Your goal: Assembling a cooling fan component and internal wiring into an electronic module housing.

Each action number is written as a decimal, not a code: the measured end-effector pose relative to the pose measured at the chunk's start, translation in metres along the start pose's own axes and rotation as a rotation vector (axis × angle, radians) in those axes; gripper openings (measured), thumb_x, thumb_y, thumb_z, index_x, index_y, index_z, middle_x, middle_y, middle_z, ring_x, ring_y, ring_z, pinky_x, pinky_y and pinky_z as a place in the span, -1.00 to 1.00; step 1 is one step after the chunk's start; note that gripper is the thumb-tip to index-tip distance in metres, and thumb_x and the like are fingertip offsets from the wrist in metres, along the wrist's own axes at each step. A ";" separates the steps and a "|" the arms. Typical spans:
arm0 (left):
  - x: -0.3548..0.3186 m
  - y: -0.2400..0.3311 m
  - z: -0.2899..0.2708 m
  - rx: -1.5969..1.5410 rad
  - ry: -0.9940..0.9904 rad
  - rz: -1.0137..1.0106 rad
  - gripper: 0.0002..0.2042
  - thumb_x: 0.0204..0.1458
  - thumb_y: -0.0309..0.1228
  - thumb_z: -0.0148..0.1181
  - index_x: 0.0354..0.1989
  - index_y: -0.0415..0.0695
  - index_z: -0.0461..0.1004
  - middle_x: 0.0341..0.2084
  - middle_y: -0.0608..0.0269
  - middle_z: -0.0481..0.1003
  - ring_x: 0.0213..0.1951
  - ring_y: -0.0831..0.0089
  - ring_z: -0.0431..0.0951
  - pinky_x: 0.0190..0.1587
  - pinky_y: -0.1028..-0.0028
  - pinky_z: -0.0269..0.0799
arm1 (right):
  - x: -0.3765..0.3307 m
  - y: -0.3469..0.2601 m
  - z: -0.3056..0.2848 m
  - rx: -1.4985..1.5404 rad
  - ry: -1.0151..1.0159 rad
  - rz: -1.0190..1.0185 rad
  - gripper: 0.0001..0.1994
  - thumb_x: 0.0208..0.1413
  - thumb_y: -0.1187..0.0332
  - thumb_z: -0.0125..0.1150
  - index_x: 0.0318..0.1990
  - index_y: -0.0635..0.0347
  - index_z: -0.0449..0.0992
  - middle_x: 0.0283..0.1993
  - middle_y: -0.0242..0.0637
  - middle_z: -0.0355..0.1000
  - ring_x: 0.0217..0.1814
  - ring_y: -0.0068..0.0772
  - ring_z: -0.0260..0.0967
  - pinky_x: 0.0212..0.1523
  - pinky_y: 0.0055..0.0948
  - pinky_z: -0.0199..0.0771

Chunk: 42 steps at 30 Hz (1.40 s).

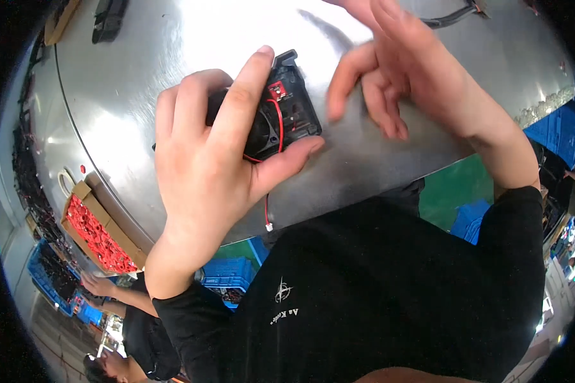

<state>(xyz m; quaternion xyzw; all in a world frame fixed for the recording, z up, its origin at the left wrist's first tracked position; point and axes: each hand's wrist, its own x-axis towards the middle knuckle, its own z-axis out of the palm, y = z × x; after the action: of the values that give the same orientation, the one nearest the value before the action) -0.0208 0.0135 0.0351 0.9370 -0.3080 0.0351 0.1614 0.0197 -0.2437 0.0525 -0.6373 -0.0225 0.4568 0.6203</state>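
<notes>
The left hand (201, 169) is wrapped around a small black plastic motor-like unit with a squarish housing and a thin red wire (281, 118). Its fingers (239, 102) curl over the top and far side while the thumb presses along the lower right edge, so the part is firmly gripped and lifted just above the brushed, shiny metal surface (128, 76). The red wire loops across the face of the housing, passes under the thumb and hangs down past the near edge of the surface, ending in a small white plug (269, 226).

The right hand (402, 76) holds nothing. Its fingers are loosely bent and partly spread, blurred, with the tips pointing toward the black unit from the right. The unit lies just to the left of those fingertips, near but apart from them, with a narrow strip of bare metal showing between. Its longer side runs on a slant, from the lower left inside the left palm up to a small tab at the upper right, and that exposed upper-right end is the part turned toward the right hand. The left hand is plainly the nearer one, since it already carries the piece.

At the left edge of the surface sits an open brown cardboard box filled with small red parts (102, 233). Below it, blue plastic crates (227, 271) stand on the floor, and another person in a dark top (144, 335) bends over them.
</notes>
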 end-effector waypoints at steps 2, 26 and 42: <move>0.002 -0.001 -0.002 -0.029 -0.018 -0.012 -0.21 -0.21 0.02 0.56 0.27 -0.02 0.54 -0.20 0.11 0.49 -0.15 0.14 0.48 -0.07 0.24 0.44 | 0.000 0.001 0.002 0.158 -0.072 0.064 -0.16 0.45 -0.32 -0.42 0.62 -0.14 -0.58 0.08 0.07 0.47 -0.41 -0.44 0.46 -0.37 -0.56 0.51; 0.011 -0.004 -0.012 -0.124 -0.142 -0.041 -0.20 -0.29 -0.08 0.58 0.25 -0.06 0.55 -0.19 0.11 0.51 -0.14 0.10 0.50 -0.04 0.22 0.44 | 0.009 0.019 -0.010 0.961 -0.167 0.061 -0.23 0.49 -0.18 -0.35 0.61 -0.09 -0.48 0.37 0.34 0.31 -0.31 -0.14 0.57 -0.38 -0.36 0.59; 0.009 -0.007 -0.007 -0.055 -0.073 -0.036 -0.19 -0.23 -0.07 0.58 0.30 -0.01 0.51 -0.08 0.06 0.49 -0.05 0.08 0.49 0.05 0.19 0.45 | 0.015 0.005 -0.009 -0.449 0.252 -0.398 -0.55 0.27 0.38 0.21 0.30 0.21 0.39 0.33 0.05 0.35 0.06 -0.06 0.50 -0.01 -0.16 0.59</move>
<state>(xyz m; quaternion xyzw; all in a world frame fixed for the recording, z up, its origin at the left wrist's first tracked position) -0.0088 0.0160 0.0413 0.9382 -0.2977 -0.0104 0.1763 0.0318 -0.2427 0.0383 -0.7928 -0.1696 0.2276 0.5394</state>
